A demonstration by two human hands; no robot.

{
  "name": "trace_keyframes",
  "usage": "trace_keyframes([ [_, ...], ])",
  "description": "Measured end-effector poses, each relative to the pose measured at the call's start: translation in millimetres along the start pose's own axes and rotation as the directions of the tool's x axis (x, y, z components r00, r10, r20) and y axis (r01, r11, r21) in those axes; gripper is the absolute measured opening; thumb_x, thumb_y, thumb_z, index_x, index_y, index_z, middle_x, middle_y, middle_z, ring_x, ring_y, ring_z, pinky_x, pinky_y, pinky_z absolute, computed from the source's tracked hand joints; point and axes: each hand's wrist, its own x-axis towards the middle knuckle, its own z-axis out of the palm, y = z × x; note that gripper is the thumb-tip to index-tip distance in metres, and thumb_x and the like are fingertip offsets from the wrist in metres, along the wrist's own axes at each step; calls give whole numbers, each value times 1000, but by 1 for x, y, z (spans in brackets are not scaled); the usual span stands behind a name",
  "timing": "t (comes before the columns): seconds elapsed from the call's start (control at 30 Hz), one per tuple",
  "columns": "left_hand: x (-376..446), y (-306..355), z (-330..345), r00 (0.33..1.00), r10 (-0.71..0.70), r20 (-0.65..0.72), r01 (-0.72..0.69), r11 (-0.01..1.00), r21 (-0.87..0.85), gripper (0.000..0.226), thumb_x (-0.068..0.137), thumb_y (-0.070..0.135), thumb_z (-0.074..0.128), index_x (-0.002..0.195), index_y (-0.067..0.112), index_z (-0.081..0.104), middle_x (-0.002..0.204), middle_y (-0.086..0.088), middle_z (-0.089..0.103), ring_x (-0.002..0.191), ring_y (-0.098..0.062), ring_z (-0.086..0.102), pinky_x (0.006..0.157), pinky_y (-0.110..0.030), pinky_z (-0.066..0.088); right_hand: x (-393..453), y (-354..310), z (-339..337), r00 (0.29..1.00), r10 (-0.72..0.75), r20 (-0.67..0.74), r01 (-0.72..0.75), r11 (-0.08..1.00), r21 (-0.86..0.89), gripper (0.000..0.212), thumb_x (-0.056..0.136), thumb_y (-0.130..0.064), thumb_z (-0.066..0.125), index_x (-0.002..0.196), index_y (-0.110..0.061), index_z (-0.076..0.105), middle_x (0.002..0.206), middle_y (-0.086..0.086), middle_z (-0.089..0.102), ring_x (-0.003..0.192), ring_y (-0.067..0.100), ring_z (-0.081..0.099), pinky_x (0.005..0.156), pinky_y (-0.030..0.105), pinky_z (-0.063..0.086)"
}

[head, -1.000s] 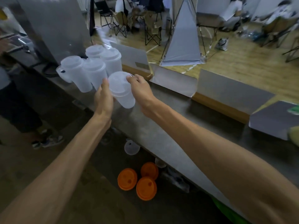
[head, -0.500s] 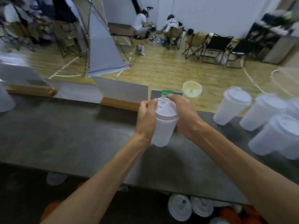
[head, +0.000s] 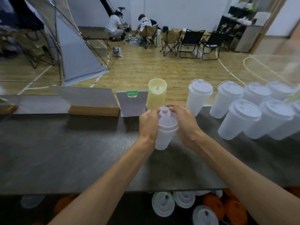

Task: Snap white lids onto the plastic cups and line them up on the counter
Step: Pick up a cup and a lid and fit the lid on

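Clearly, in the head view, both hands work on one translucent plastic cup (head: 164, 135) that sits over the dark counter (head: 73, 151), in front of a yellowish lidded cup (head: 157, 93). The left hand (head: 148, 123) wraps the cup's upper wall with curled fingers, while the right hand (head: 183, 120) curls over the white lid (head: 166, 117), its fingertips on the raised top. Whether the lid is fully seated all the way round cannot be told. To the right, a cluster of lidded cups (head: 243, 116) stands on the counter, and loose white lids (head: 163, 203) with orange lids (head: 214, 205) lie below the near edge. I judge the cup to be light, thin-walled and springy, likely to buckle if squeezed mid-wall, so it is best held just under the stiffer rim, with pressure on the lid's edge rather than its centre.
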Motion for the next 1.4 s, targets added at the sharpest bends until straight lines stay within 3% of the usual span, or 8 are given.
trace_keyframes([
  [0.07, -1, -2, 4, 1000, 8, -12, -8, 1000, 0, 21, 79, 31, 65, 79, 12, 74, 76, -3, 70, 69, -17, 62, 60, -28, 46, 0, -1, -1, 1000, 27, 7, -28, 999, 26, 18, 95, -16, 57, 90, -16, 75, 84, -4, 78, 84, 15, 72, 81, 35, 56],
  [0.23, 2, -6, 5, 999, 35, 5, -35, 998, 42, 24, 80, 37, 61, 77, 16, 73, 76, 0, 72, 68, -12, 64, 64, -30, 49, 2, -5, -2, 995, 96, 11, -96, 991, 95, 18, 95, -16, 62, 102, -4, 71, 96, 12, 76, 87, 23, 70, 83, 40, 57],
  [0.37, 6, -9, 4, 998, 54, 17, -55, 997, 51, 35, 80, 41, 58, 86, 10, 74, 83, -7, 73, 74, -16, 66, 69, -34, 50, 5, 1, -2, 997, 72, 10, -72, 989, 127, 13, 95, -16, 64, 100, -8, 72, 91, 6, 76, 85, 19, 72, 77, 34, 59],
  [0.63, 7, -10, 2, 997, 81, 8, -81, 995, 51, 24, 96, 25, 58, 83, 13, 74, 83, -6, 72, 72, -14, 65, 67, -28, 49, -8, 10, -12, 996, 74, 46, -81, 980, 183, 29, 99, -20, 59, 115, 1, 69, 114, 21, 73, 105, 32, 69, 95, 45, 54],
  [0.87, 7, -12, 4, 997, 80, -1, -80, 995, 54, 26, 98, 26, 57, 88, 9, 74, 82, -6, 74, 68, -10, 67, 58, -20, 51, -21, 11, -21, 995, 55, 83, -72, 975, 210, 34, 105, -16, 50, 132, 1, 59, 127, 21, 67, 122, 36, 62, 110, 51, 46],
  [1.07, 7, -13, 4, 996, 87, 13, -87, 996, 7, 25, 96, 25, 58, 83, 11, 74, 75, -1, 72, 63, -8, 66, 55, -19, 50, -36, 23, -31, 978, -35, 206, -9, 978, 206, 32, 104, -19, 50, 134, -11, 60, 128, 7, 71, 123, 23, 65, 111, 44, 46],
  [1.2, 9, -15, 3, 994, 106, 14, -106, 994, 6, 25, 95, 27, 58, 84, 13, 75, 76, -1, 72, 64, -8, 66, 56, -19, 51, -34, 34, -32, 979, -105, 172, 79, 985, 154, 46, 96, -33, 61, 140, -25, 54, 137, -1, 65, 128, 18, 61, 113, 46, 44],
  [1.4, 9, -15, 6, 991, 131, -16, -131, 991, 12, 24, 92, 32, 60, 84, 14, 73, 80, -4, 72, 68, -11, 67, 63, -27, 52, -32, 37, -29, 971, -171, 164, 149, 979, 139, 49, 91, -42, 65, 138, -35, 55, 137, -8, 65, 126, 12, 61, 99, 27, 52],
])
